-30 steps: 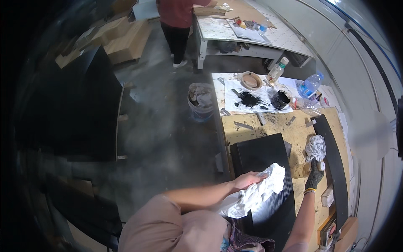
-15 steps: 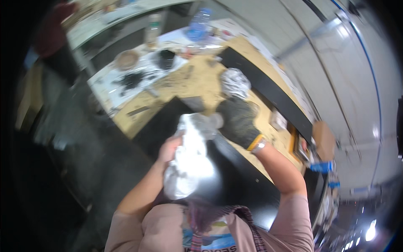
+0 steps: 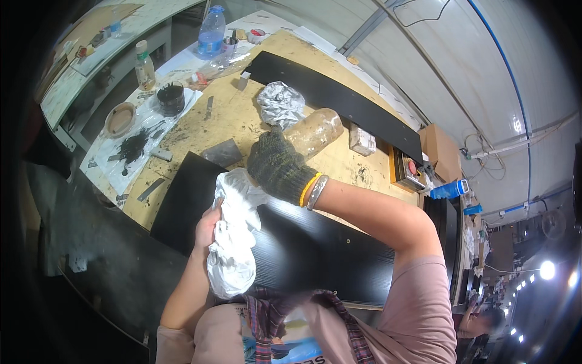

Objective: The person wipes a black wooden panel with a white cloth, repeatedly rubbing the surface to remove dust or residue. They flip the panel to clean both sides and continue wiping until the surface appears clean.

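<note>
My left hand is closed around a bunched white cloth, which hangs down over a glossy black panel. At the cloth's upper end, my right hand, in a dark knitted glove with a yellow cuff, is wrapped round a stained, yellowish plastic bottle. The bottle is tilted, its body reaching out beyond the glove; its mouth end is hidden by the glove and cloth. Just past the glove lies a crumpled silvery-white wad. A grey flat square piece rests by the panel's far edge.
A long black board crosses the far side of the yellowish worktable. At the far left stand a cup of black stuff, a round tub, a capped bottle and a large water bottle. A cardboard box is at right.
The view has shifted, and both hands appear farther left. The cloth's upper end and the glove now meet, covering the bottle's clear neck that showed between them before.
</note>
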Available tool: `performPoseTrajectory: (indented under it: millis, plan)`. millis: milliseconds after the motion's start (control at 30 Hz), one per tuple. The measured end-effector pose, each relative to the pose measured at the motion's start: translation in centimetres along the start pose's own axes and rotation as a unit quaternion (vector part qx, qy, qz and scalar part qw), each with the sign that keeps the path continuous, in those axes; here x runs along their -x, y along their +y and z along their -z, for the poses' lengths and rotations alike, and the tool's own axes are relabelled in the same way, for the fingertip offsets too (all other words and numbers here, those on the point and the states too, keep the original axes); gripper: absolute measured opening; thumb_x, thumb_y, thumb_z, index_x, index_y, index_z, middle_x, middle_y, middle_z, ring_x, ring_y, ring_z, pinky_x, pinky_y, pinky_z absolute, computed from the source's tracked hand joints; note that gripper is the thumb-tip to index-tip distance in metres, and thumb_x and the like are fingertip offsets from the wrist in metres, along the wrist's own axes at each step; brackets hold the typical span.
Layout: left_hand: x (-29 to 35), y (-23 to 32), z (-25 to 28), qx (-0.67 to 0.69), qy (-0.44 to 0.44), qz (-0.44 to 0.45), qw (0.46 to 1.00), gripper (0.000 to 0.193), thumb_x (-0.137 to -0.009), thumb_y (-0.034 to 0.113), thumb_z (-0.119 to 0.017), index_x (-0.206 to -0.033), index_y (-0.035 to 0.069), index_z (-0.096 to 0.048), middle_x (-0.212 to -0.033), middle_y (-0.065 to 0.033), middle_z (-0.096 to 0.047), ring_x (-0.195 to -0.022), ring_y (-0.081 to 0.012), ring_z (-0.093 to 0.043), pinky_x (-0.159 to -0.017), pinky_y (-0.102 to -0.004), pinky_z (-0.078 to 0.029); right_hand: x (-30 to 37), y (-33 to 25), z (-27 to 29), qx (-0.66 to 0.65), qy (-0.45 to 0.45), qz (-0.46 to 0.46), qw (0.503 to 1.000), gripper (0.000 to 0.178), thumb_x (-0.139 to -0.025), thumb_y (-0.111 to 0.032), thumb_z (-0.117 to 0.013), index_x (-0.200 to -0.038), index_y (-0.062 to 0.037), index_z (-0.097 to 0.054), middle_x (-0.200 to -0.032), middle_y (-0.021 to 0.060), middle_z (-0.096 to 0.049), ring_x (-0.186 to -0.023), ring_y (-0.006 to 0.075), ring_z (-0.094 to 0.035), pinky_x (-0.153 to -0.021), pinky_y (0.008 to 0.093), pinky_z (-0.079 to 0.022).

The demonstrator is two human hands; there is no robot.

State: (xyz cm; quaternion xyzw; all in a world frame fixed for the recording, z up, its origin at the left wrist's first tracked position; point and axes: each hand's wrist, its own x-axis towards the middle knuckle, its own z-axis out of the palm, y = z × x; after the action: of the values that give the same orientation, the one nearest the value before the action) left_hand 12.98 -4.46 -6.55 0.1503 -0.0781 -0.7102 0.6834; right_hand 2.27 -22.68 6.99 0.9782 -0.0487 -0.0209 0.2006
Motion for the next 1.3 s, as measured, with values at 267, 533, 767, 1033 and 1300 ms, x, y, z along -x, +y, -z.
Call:
performPoseTrajectory:
  millis: [267, 533, 767, 1033, 1300]
  plan:
    - [0.5, 0.3, -2.8, -0.018, 0.091, -0.002, 0.996, 0.036, -0.107, 0.023, -0.043, -0.131, 0.000, -0.056, -0.105, -0.0119, -0.070, -0.084, -0.0209, -0.071, -0.074, -0.0331, -0.059, -0.2, 0.9, -1.1, -0.039, 0.039, -0.004, 0.998, 0.023, -0.076, -0.024, -0.067, -0.083, -0.0035, -0.074, -0.081, 0.0182, -0.067, -0.082, 0.0358, -0.064, -0.088, 0.0536, -0.046]
    - [6.8, 4.8, -2.4, -0.116, 0.180, -0.130, 0.968, 0.036, -0.105, 0.020, -0.048, -0.128, -0.006, -0.059, -0.109, -0.0138, -0.071, -0.090, -0.0216, -0.072, -0.078, -0.0340, -0.059, -4.9, 2.4, -1.3, -0.257, 0.056, -0.203, 0.943, 0.040, -0.081, -0.044, -0.076, -0.099, -0.0075, -0.076, -0.096, 0.0149, -0.074, -0.095, 0.0329, -0.069, -0.088, 0.0445, -0.052]
    - [9.3, 7.9, -5.1, -0.657, 0.147, -0.134, 0.727, 0.036, -0.096, 0.006, -0.053, -0.130, -0.002, -0.061, -0.121, -0.0115, -0.069, -0.092, -0.0241, -0.068, -0.081, -0.0354, -0.055, -8.3, 6.7, -11.5, -0.591, 0.281, -0.430, 0.622, 0.035, -0.078, -0.020, -0.090, -0.101, -0.0011, -0.073, -0.093, 0.0053, -0.074, -0.082, 0.0132, -0.066, -0.075, 0.0295, -0.055]
    - [1.6, 4.2, -4.4, -0.936, -0.005, -0.150, 0.319, 0.056, -0.074, 0.003, -0.067, -0.127, 0.022, -0.070, -0.139, 0.0014, -0.062, -0.107, -0.0284, -0.056, -0.089, -0.0415, -0.049, -5.3, 7.5, -14.5, -0.557, 0.268, -0.350, 0.704, 0.048, -0.081, -0.032, -0.086, -0.115, -0.0016, -0.071, -0.102, 0.0120, -0.074, -0.094, 0.0202, -0.069, -0.087, 0.0332, -0.053]
    - [2.7, 11.3, -3.1, -0.893, 0.191, -0.249, 0.323, 0.048, -0.078, -0.007, -0.057, -0.120, 0.010, -0.071, -0.119, -0.0091, -0.069, -0.096, -0.0353, -0.058, -0.087, -0.0448, -0.048, 13.6, -0.3, -5.6, -0.454, -0.126, -0.382, 0.795, 0.060, -0.100, -0.058, -0.048, -0.118, -0.0042, -0.069, -0.113, 0.0221, -0.071, -0.107, 0.0388, -0.066, -0.094, 0.0456, -0.051]
